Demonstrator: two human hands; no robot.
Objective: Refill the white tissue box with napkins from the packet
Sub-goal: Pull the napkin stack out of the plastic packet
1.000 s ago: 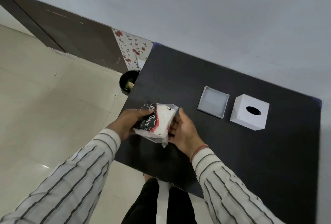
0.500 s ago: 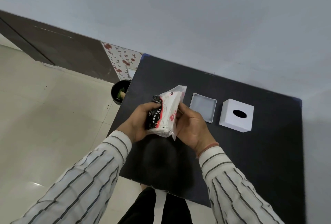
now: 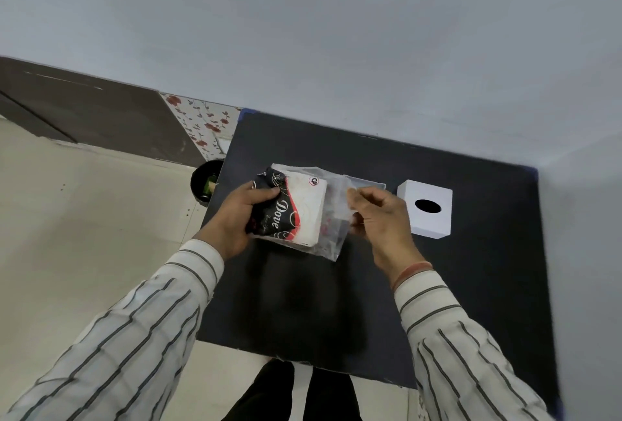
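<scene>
One view only, head-worn, looking forward and steeply down over both striped sleeves onto the black table [image 3: 437,286]. Wide-angle, so wall and table edges bend (most at the frame's corners). Close in on the left hand [image 3: 235,218] and right hand [image 3: 380,218], mid-frame. Farther off: white tissue box [image 3: 424,208], right of centre. Floor at left.

packet [image 3: 296,210] between both hands above table [image 3: 471,286], tissue box [image 3: 424,208] right
</scene>
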